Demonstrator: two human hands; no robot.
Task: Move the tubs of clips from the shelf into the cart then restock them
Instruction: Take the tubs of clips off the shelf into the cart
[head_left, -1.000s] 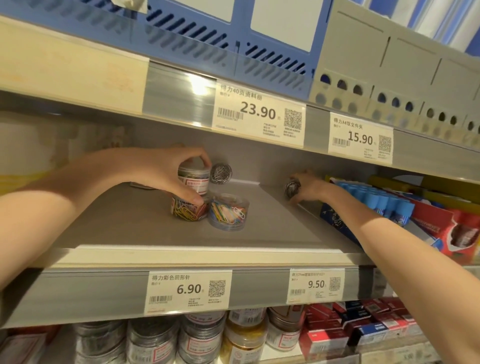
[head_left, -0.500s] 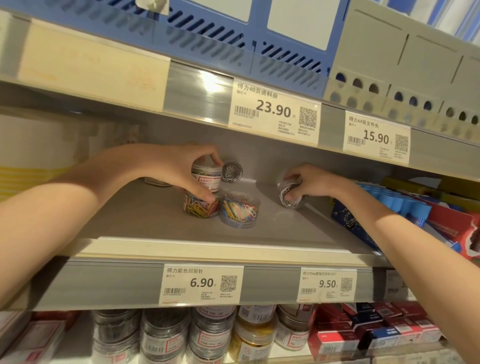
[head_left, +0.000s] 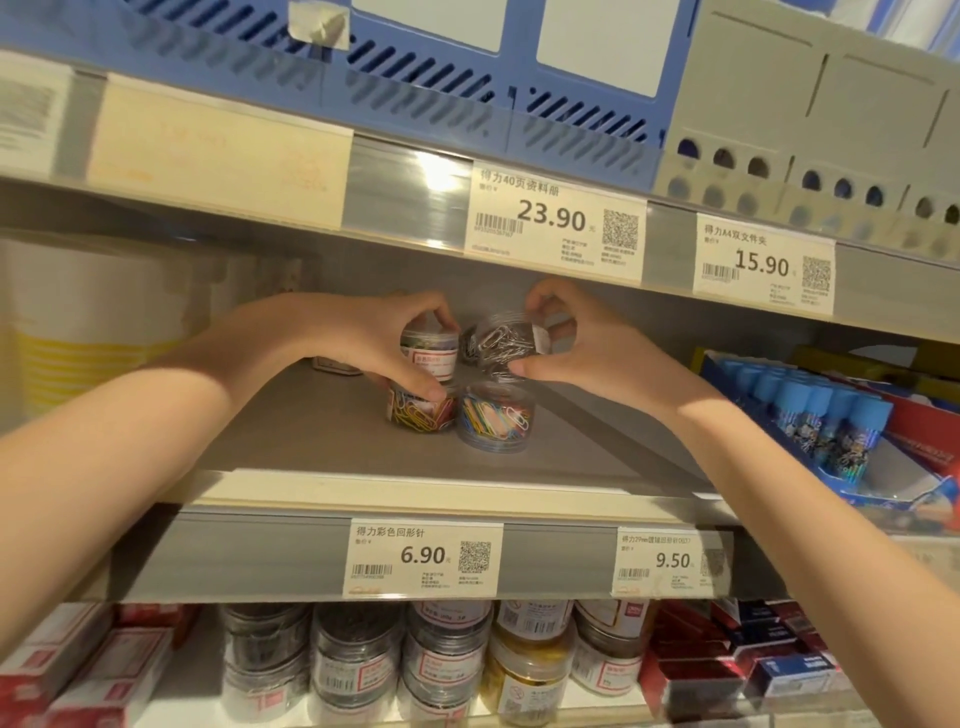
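While both arms reach into the shelf (head_left: 322, 441), four tubs show clearly: two stacked in the left hand (head_left: 358, 343), whose curled fingers grip the labelled tub (head_left: 430, 353) over a coloured-clip tub (head_left: 418, 413). Another coloured tub (head_left: 493, 418) stands just beneath the right hand (head_left: 576, 343), which pinches a silver-clip tub (head_left: 506, 340), lifted.

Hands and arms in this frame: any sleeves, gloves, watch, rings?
Both forearms are bare up to the frame edge: no sleeves in view. The left hand and right hand wear no gloves. No watch, bracelet or ring shows on either.
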